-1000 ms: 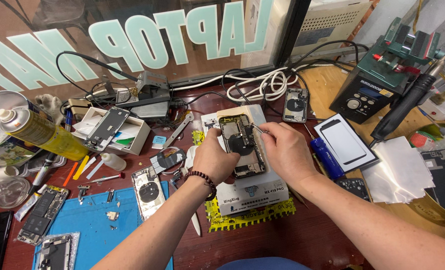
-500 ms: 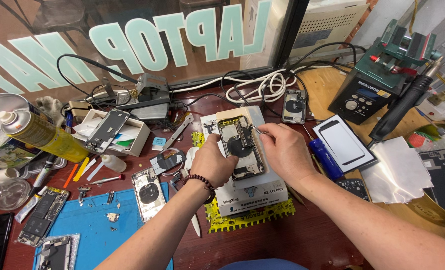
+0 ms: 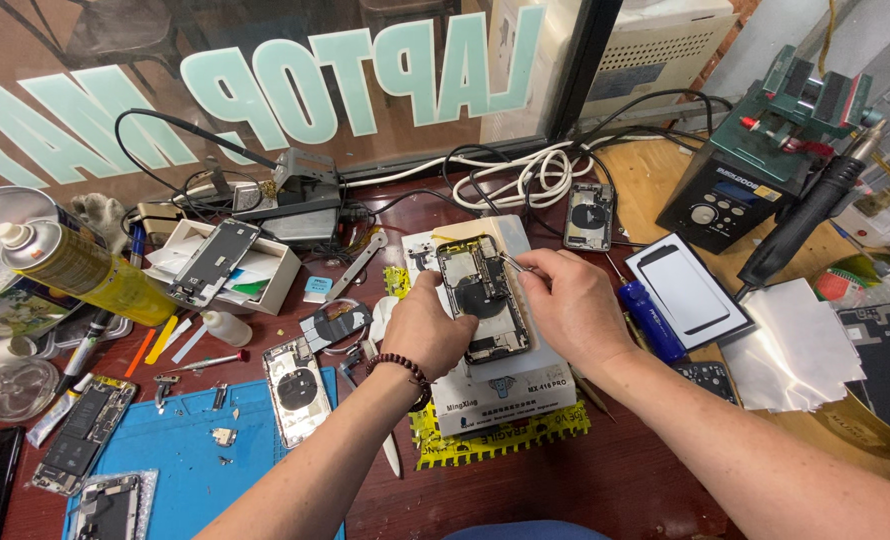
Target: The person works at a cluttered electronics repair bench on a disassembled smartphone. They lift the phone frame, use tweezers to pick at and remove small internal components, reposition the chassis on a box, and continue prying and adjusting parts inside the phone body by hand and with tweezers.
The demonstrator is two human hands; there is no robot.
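Observation:
An opened phone [image 3: 480,297], back housing up with its parts exposed, lies on a white box-shaped device [image 3: 500,390]. My left hand [image 3: 427,328] rests against the phone's left edge and steadies it; a bead bracelet is on that wrist. My right hand [image 3: 568,305] pinches thin metal tweezers [image 3: 511,263] whose tip touches the upper right part of the phone's inside.
Around the device lie a blue screwdriver [image 3: 651,320], a white screen protector card [image 3: 687,291], another phone housing [image 3: 590,215], a blue mat [image 3: 190,440] with small parts, a yellow spray can [image 3: 75,265], a dark soldering station [image 3: 740,195] and coiled white cables [image 3: 525,180].
Both hands stay on the phone. The right hand with the tweezers has shifted slightly over the phone's upper right; the view has barely moved.

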